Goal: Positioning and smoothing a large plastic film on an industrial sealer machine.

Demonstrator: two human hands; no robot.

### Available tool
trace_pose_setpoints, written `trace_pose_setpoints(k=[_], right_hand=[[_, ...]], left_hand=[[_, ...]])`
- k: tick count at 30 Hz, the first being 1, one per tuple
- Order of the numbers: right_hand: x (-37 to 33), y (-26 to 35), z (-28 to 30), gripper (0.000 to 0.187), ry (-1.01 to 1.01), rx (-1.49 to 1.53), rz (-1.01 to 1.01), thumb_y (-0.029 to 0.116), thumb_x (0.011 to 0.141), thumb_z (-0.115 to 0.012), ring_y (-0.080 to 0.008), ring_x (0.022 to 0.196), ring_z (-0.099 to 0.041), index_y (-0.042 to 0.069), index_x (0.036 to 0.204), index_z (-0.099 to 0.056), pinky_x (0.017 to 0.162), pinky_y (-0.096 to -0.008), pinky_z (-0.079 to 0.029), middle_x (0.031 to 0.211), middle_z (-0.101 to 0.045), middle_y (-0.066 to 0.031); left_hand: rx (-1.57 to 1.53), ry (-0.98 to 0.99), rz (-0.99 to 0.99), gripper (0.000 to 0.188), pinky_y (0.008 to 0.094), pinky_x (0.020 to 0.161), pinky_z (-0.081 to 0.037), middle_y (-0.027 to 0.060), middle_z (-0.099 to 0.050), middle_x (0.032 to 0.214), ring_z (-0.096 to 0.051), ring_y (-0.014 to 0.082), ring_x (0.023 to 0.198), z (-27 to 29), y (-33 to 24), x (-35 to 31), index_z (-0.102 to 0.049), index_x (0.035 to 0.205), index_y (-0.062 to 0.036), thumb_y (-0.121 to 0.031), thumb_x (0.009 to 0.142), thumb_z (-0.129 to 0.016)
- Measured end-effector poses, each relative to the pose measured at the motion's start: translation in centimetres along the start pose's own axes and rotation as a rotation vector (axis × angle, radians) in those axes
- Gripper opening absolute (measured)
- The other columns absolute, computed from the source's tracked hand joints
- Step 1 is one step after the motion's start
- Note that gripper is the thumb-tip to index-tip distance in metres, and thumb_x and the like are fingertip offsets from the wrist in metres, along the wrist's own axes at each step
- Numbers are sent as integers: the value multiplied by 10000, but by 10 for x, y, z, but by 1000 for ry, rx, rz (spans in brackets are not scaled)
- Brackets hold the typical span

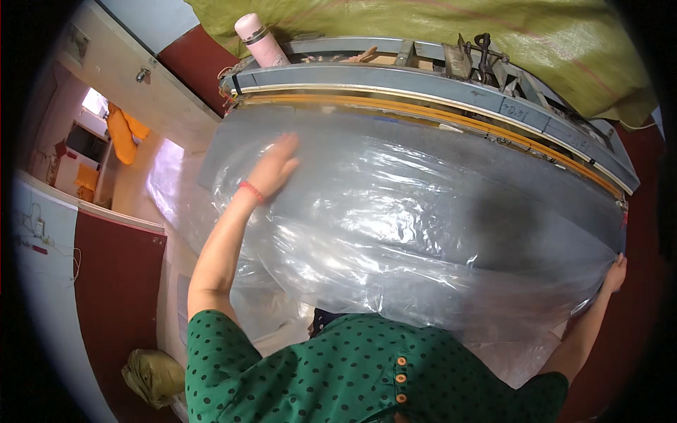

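Note:
A wide sheet of clear plastic film (395, 233) spreads over a grey work surface (247, 130) and hangs down toward my body, shiny with wrinkles. My left hand (277, 166) lies flat on the film near its far left part, slightly blurred, fingers stretched out, a red band at the wrist. At the far right edge, my right hand (616, 273) has its fingers closed on the border of the film. Behind the film runs a long metal frame (423, 88) with an orange strip (395, 109) along its near side.
A pink flask (262, 44) stands at the frame's left end, and a dark metal clamp (483, 56) sits toward its right. Green-yellow sheeting (550, 42) covers the back. At left are an open door (155, 77) and a tied sack (151, 377) on the floor.

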State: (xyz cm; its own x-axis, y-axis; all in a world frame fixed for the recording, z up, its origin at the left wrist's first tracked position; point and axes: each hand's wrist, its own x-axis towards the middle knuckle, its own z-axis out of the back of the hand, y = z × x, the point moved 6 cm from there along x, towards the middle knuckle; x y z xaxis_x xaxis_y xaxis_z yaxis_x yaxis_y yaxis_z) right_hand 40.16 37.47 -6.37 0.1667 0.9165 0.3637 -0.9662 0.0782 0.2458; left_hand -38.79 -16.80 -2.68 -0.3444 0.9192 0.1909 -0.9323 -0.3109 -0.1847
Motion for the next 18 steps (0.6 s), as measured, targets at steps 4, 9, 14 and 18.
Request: trace_pose_setpoints(k=[4, 9, 14, 18], right_hand=[[14, -29, -9, 407, -29, 65, -6, 429, 872, -347, -351, 860, -535, 103, 1047, -517, 702, -412, -410, 935, -568, -176], [16, -53, -15, 372, 157, 1119, -157, 348, 863, -472, -146, 795, -519, 10, 998, -549, 733, -281, -412, 873, -580, -51], [-2, -59, 31, 351, 115, 1183, -165, 338, 840, -526, -124, 858, -505, 29, 1004, -558, 771, -265, -400, 931, -564, -21], [8, -68, 48, 323, 134, 1202, -167, 309, 840, -529, -143, 906, -507, 33, 1006, -561, 798, -281, -399, 951, -568, -45]], left_hand=[[-49, -53, 43, 443, 352, 1000, -249, 157, -355, 1295, -260, 304, 1241, -8, 10, 17, -410, 1206, 9, -272, 865, -443], [-15, -113, 207, 321, 343, 863, -399, 156, -480, 1174, -499, 304, 1014, -6, 28, 41, -543, 1053, -16, -213, 800, -542], [14, -527, 178, 140, 345, 729, -444, 112, -596, 866, -541, 297, 872, 13, 22, 51, -609, 789, -11, -81, 671, -637], [103, -358, 229, 113, 368, 686, -433, 130, -575, 794, -532, 308, 781, 13, 26, 52, -575, 731, -20, -112, 685, -621]])
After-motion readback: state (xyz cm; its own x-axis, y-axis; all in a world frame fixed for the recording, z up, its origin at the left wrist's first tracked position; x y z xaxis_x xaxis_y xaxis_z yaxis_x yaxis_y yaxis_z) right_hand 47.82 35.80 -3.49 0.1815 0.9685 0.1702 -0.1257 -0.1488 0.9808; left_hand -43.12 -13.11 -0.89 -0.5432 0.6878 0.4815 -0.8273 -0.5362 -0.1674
